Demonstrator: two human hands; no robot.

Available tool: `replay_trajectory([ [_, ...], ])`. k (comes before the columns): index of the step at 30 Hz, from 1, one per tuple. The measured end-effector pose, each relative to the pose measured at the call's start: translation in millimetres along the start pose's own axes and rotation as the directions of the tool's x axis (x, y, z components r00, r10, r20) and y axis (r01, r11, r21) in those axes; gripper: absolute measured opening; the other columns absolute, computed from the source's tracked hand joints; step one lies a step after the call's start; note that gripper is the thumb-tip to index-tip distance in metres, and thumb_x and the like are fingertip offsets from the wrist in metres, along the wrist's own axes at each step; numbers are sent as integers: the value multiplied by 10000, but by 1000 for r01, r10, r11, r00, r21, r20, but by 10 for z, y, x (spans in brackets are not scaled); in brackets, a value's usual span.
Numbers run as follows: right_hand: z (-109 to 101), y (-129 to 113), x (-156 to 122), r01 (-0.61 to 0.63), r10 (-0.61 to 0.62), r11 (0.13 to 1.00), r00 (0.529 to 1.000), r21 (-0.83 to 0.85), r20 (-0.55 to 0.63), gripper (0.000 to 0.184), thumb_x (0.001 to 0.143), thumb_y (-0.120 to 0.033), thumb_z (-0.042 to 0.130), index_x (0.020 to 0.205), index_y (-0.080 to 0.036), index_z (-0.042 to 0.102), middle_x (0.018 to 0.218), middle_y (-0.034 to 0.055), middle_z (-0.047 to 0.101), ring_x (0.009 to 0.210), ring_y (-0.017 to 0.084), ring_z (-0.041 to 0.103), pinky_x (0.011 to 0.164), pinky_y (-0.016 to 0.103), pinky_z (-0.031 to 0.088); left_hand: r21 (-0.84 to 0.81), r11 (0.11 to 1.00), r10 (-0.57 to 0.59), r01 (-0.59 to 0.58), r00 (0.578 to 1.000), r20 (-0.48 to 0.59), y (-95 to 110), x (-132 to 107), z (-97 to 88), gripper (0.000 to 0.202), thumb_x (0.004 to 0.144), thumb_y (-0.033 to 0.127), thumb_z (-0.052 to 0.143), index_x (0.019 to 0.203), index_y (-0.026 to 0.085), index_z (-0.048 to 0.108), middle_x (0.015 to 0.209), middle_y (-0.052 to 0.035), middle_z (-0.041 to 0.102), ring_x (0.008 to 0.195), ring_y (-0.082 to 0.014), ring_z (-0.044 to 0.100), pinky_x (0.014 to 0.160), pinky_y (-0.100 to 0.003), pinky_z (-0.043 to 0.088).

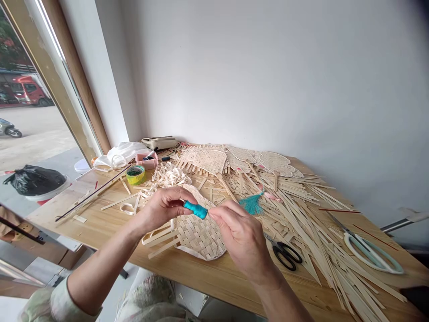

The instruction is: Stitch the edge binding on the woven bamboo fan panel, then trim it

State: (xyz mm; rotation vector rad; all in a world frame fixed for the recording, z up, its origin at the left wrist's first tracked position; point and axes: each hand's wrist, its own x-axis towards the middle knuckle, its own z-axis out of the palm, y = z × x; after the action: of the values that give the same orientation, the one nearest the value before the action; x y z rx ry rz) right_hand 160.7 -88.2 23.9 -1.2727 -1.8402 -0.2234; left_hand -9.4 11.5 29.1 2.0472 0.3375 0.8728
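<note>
My left hand (167, 208) holds a small spool of turquoise thread (196, 209) between thumb and fingers, above the table. At the spool's right end, my right hand (236, 232) is closed in a pinch; what lies between its fingertips is too small to make out. Below both hands lies a woven piece of pale flat strips (199, 235) with a white bound edge, loose strip ends sticking out at its left. A turquoise tassel (252, 203) rests beyond my right hand. Black-handled scissors (284, 254) lie to the right of that hand.
Loose pale strips (311, 228) spread over the right of the wooden table (110, 230). Large white-handled scissors (372, 252) lie at the far right. Green tape (136, 175), a pink box (146, 160) and more woven pieces (209, 158) are farther back, before a white wall.
</note>
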Motion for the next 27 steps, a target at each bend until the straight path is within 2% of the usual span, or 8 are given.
replay_trajectory([
  [6,17,67,-27,-33,37,997,998,75,-57,133,828,-104,473,813,-172,587,730,28,592,670,117,566,603,208,444,-79,996,-36,34,999,-28,-39,15,1,213,732,299,639,861,130,639,845,-75,629,792,-152,594,704,-263,488],
  [8,5,92,-39,-53,58,996,996,70,-70,109,818,-107,495,796,-174,579,734,27,602,682,124,571,614,217,447,-100,994,-51,47,998,-39,-53,13,-2,202,726,286,648,855,131,638,843,-72,627,792,-150,592,702,-261,487],
  [17,55,144,-57,15,-15,1000,998,-9,-62,199,828,-59,437,699,-156,554,633,17,571,610,123,530,569,221,401,-55,996,-77,75,996,-36,-128,-20,86,186,731,265,646,853,125,640,822,-70,623,763,-141,578,682,-253,469],
  [23,103,166,-50,-3,3,1000,999,27,-34,179,828,-74,455,707,-151,563,643,18,573,619,119,540,575,211,409,-45,992,-115,114,993,-32,-208,-20,106,220,724,303,647,829,112,623,808,-72,617,744,-139,572,676,-251,462],
  [25,141,178,-43,6,-4,998,999,57,-38,162,833,-92,459,726,-153,565,653,18,576,616,114,547,568,203,420,-1,991,-135,135,991,-11,-192,-24,76,212,733,296,636,829,109,610,801,-67,609,721,-133,572,647,-239,463],
  [27,207,190,-26,25,-22,996,999,80,-33,160,838,-100,448,741,-160,560,656,13,576,599,107,549,552,194,428,140,983,-121,115,992,35,-143,-34,38,174,759,259,604,855,114,605,815,-66,608,718,-129,570,637,-229,457],
])
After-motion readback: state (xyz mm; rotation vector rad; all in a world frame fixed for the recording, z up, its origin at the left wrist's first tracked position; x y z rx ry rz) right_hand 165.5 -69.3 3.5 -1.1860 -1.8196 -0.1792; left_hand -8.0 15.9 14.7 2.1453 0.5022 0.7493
